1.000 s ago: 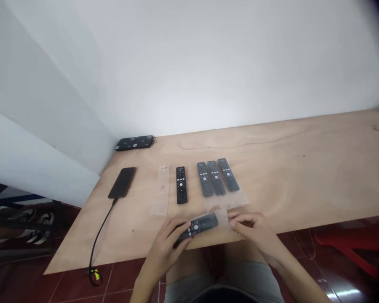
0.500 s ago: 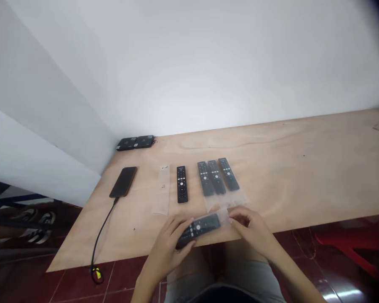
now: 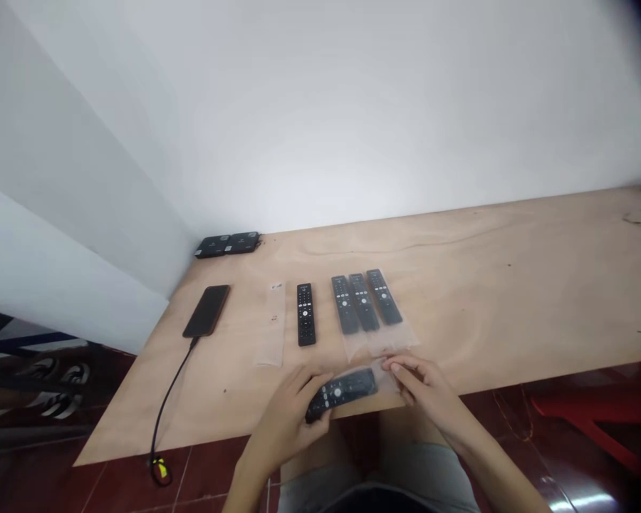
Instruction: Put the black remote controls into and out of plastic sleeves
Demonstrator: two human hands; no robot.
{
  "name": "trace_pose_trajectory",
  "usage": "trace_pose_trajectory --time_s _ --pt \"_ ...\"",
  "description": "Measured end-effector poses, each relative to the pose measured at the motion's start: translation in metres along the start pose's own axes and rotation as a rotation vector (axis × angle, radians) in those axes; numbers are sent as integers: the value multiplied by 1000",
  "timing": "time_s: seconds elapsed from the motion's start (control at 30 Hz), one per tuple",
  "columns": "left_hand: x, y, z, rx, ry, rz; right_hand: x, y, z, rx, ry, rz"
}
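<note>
My left hand [image 3: 293,406] is closed around the left end of a black remote control [image 3: 347,390], which lies inside a clear plastic sleeve near the table's front edge. The sleeve's loose right end [image 3: 385,376] is pinched between the fingers of my right hand [image 3: 419,385]. Just beyond, several sleeved remotes [image 3: 363,303] lie side by side. A bare black remote [image 3: 306,313] rests to their left, and beside it is a flat, translucent plastic sleeve [image 3: 271,324] with small printed marks.
A dark phone [image 3: 207,311] with a black cable [image 3: 168,402] lies at the left of the wooden table [image 3: 491,299]. Two black boxes [image 3: 227,244] sit in the back left corner by the wall. A red chair [image 3: 587,413] stands at the lower right.
Both hands keep their hold on the sleeved remote. My right fingers have shifted slightly on the sleeve's end, and the remote has moved a little to the right.
</note>
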State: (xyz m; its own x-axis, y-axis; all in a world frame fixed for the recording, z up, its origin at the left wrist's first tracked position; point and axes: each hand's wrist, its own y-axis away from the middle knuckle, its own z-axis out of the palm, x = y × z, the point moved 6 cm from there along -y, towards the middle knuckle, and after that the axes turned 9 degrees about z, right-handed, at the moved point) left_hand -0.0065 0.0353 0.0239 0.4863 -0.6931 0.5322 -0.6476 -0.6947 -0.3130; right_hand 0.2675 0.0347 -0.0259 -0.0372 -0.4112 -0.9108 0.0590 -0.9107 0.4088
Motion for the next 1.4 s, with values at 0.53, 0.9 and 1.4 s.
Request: trace_pose_trajectory --time_s 0.53,0.9,1.4 --pt "5 10 -3 210 -91 107 -12 2 17 -121 -39 24" --pt "2 16 5 197 -81 99 -19 6 32 -233 -21 -7" --pt "-26 35 -1 74 37 -12 -4 4 3 1 -4 -27"
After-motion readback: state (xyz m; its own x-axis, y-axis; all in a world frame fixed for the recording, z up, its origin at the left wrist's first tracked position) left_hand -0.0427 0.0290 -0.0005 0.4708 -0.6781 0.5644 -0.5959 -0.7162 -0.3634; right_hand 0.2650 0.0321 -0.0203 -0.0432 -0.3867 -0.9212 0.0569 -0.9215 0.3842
